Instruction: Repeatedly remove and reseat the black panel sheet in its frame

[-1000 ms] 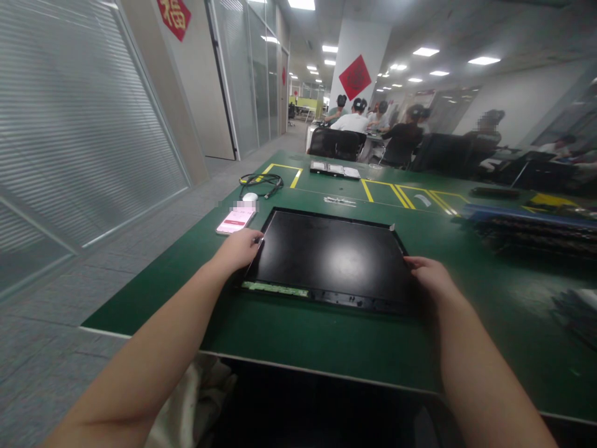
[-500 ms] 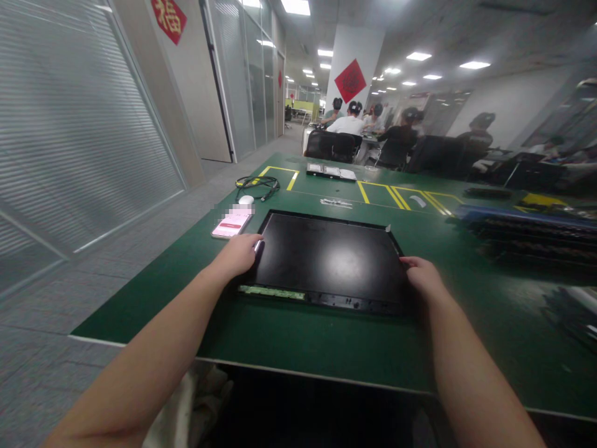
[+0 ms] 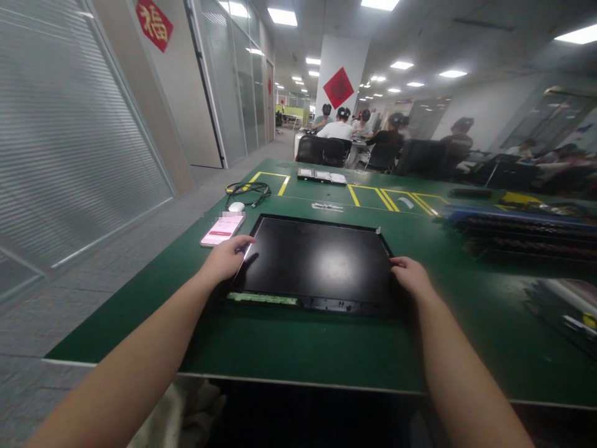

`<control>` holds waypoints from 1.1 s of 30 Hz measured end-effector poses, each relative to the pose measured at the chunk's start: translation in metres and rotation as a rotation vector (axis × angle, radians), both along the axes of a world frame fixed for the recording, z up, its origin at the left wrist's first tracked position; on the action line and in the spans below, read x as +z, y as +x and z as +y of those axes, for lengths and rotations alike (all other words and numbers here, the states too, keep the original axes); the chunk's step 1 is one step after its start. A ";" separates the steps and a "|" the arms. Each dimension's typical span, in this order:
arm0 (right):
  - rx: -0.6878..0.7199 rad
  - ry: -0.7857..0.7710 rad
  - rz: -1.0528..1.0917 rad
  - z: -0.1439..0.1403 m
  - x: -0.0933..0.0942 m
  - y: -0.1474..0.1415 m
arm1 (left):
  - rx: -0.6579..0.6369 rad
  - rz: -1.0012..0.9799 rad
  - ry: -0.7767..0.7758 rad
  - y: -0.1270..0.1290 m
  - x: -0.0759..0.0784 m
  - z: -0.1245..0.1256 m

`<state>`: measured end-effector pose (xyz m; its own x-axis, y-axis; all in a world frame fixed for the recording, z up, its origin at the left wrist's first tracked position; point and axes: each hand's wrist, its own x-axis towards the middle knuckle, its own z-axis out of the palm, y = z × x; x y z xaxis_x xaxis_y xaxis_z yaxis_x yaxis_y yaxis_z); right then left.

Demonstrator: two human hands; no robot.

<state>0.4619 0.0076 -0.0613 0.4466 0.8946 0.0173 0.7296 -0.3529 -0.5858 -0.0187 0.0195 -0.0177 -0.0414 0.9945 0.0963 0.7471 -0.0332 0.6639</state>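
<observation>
Green table (image 3: 364, 345) with yellow tape lines (image 3: 354, 196) at its far half, in an office: blinds behind glass (image 3: 93, 112) on left, pillar (image 3: 338, 53) with red sign (image 3: 339, 88), people (image 3: 338, 129) seated beyond. Black screen (image 3: 298, 255) lies flat near the front edge, green circuit strip (image 3: 262, 298) along its near side. Hands well apart: right hand (image 3: 414, 280) pinches the screen's right edge; left hand (image 3: 224, 258) is at its left edge, thumb over the panel, can't tell if clamped. Phone (image 3: 221, 231) crowds left hand; white mouse (image 3: 236, 206), black cable (image 3: 247, 194) behind. Blurred dark pile (image 3: 508, 236) at right, clear of right hand.
</observation>
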 end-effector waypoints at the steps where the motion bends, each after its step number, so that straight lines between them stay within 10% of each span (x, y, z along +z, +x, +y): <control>1: -0.002 -0.001 -0.003 0.000 0.000 0.000 | 0.008 -0.119 -0.004 0.001 0.002 -0.001; 6: -0.016 0.017 -0.028 0.002 -0.006 0.001 | 0.055 -0.696 -0.020 0.005 0.011 -0.001; 13: -0.016 0.029 -0.033 0.003 -0.009 0.004 | 0.224 -0.973 -0.045 0.005 0.014 0.005; 33: 0.000 0.080 -0.052 0.007 -0.017 0.009 | 0.244 -1.087 -0.266 0.013 0.019 0.001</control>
<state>0.4709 0.0148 -0.0786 0.4429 0.8895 0.1122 0.7598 -0.3060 -0.5737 -0.0058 0.0208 0.0010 -0.1685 0.9321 -0.3206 -0.2591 0.2719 0.9268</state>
